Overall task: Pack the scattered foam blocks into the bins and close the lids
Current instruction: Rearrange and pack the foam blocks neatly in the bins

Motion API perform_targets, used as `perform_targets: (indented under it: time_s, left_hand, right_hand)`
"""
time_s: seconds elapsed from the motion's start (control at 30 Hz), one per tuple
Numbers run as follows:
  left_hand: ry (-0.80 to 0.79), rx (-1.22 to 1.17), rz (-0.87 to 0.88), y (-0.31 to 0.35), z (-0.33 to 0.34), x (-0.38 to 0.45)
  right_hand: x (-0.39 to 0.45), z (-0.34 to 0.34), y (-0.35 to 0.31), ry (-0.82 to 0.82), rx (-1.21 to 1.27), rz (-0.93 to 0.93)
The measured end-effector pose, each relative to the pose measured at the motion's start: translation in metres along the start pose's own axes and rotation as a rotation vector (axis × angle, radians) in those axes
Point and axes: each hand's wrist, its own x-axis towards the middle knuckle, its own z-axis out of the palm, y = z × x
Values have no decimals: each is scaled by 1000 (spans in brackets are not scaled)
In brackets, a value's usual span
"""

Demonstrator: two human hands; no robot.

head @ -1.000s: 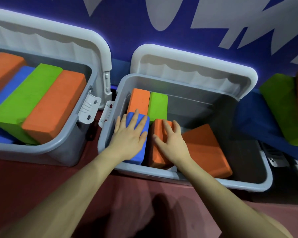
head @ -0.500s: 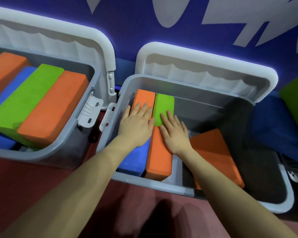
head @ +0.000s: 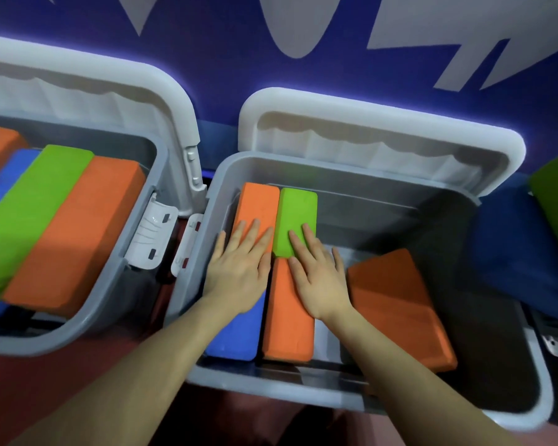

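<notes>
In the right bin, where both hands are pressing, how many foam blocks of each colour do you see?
Orange: 3
Green: 1
Blue: 1
Total: 5 blocks visible in the right bin; any lying underneath are hidden.

There is just one view. The camera sits on the person's head and looks forward and down, close over the right bin (head: 351,394) in the middle of the frame. The left bin (head: 78,329) is cut off at the left edge.
</notes>
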Motion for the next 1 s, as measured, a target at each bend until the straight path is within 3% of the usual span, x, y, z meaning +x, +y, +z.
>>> perform_targets:
  time_s: [0.4,0.53,0.67,0.83,1.0]
  left_hand:
    - [-10,-15,-17,-4,11,17]
    - [-24,15,-17,0,7,17]
    - [-17,22,11,22,-8,10]
    - [64,-19,263,98,-6,-14]
    - [-195,-25,451,155,24,-25]
  right_hand:
    - [13,2,-4,11,-22,30]
    - [15,-6,4,-86,132,-18]
    - [-11,-33,40,-103,89,-132]
    - [-78,-70,108,-150,-187,111]
    - [-105,-85,143,-347,-359,368]
